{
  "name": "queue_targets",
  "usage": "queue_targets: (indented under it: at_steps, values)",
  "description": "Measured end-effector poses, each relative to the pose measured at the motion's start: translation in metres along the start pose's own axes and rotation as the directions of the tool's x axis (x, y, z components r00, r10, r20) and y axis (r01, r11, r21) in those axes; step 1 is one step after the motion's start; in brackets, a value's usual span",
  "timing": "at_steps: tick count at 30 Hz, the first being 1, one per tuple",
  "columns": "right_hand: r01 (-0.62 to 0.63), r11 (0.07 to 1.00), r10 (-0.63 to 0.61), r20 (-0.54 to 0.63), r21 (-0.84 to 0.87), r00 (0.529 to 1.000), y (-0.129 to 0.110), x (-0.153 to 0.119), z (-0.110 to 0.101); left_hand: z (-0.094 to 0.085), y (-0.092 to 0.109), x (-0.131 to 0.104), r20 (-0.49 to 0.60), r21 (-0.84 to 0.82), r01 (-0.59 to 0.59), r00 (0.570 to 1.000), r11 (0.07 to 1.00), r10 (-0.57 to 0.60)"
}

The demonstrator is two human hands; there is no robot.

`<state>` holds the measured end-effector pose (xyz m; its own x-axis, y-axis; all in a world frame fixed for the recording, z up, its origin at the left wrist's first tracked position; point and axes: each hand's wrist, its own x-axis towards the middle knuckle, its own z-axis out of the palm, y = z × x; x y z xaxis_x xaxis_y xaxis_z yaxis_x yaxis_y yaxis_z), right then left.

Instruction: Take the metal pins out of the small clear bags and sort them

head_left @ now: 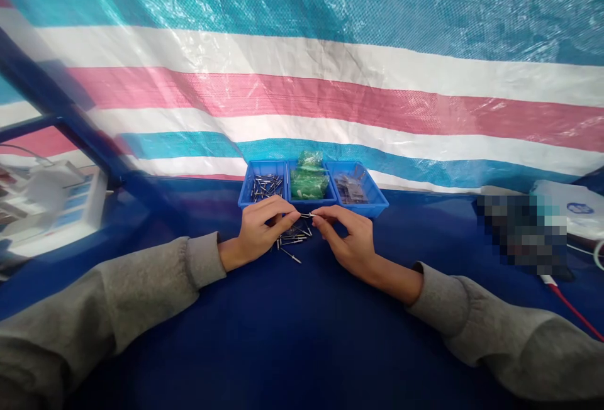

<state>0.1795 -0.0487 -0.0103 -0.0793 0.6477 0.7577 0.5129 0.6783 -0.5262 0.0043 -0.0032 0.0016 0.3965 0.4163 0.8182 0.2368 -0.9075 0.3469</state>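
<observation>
My left hand (265, 227) and my right hand (349, 240) meet over the blue table, fingertips close together. A thin metal pin (306, 215) spans the small gap between them, pinched at one end by each hand. Beneath and between the hands lies a loose pile of metal pins (295, 238), partly covered by my left hand; one pin (290, 255) points toward me. Just behind stand three blue bins: the left bin (242, 195) holds similar pins, the middle bin (302, 201) green plastic packets, the right bin (383, 200) clear bags of small parts.
A striped plastic sheet (292, 99) hangs behind the bins. At the right lie a pixelated dark object (523, 231), a red cable (573, 309) and a white item (573, 209). White objects (51, 190) stand beyond a blue frame at the left.
</observation>
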Motion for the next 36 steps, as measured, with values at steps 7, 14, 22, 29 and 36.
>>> queue_targets:
  at_steps: [7,14,22,29,36]
  values:
    - [-0.034,0.999,0.034,0.021,-0.005,0.999,-0.0015,0.0019,-0.0007,0.0001,0.0,-0.0004,-0.022,0.017,-0.023,0.999,1.0,0.023]
    - [0.028,0.999,-0.027,0.035,-0.044,0.999,-0.0016,0.0028,0.0015,-0.0004,0.0012,-0.002,-0.064,0.043,-0.034,0.997,0.998,0.037]
    - [0.029,0.999,-0.028,0.041,-0.04,0.999,-0.0005,0.0025,0.0021,0.0001,0.0007,-0.0052,-0.06,-0.101,0.153,0.985,0.983,-0.159]
    - [0.019,0.998,-0.016,0.052,-0.053,0.998,-0.0012,0.0029,0.0019,0.0015,0.0009,-0.0069,-0.03,-0.182,0.181,0.981,0.967,-0.19]
    - [0.03,0.998,-0.027,0.048,-0.049,0.998,-0.0013,0.0029,0.0016,0.0002,-0.0007,-0.0066,0.002,-0.032,0.112,0.994,0.993,-0.112]
